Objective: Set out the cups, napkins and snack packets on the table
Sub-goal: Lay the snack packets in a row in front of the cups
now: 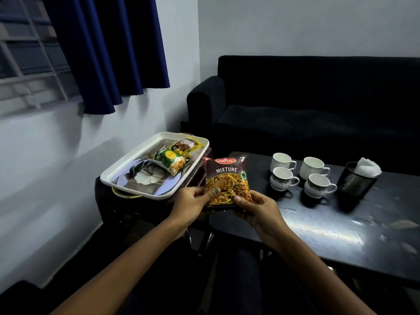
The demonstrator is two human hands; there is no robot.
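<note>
A brown "Mixture" snack packet (226,176) is held upright above the left edge of the dark table (341,233). My left hand (191,201) grips its lower left corner and my right hand (256,206) pinches its lower right corner. Several white cups (302,175) stand together on the table. To their right a black holder (354,180) carries white napkins (368,167). Two more snack packets (175,156) lie in a white tray (127,165) to the left of the table.
The tray sits on a low dark stand next to the wall. A dark sofa (318,105) runs behind the table. A blue curtain (109,48) hangs at the window on the left. My knees are below the table's front edge.
</note>
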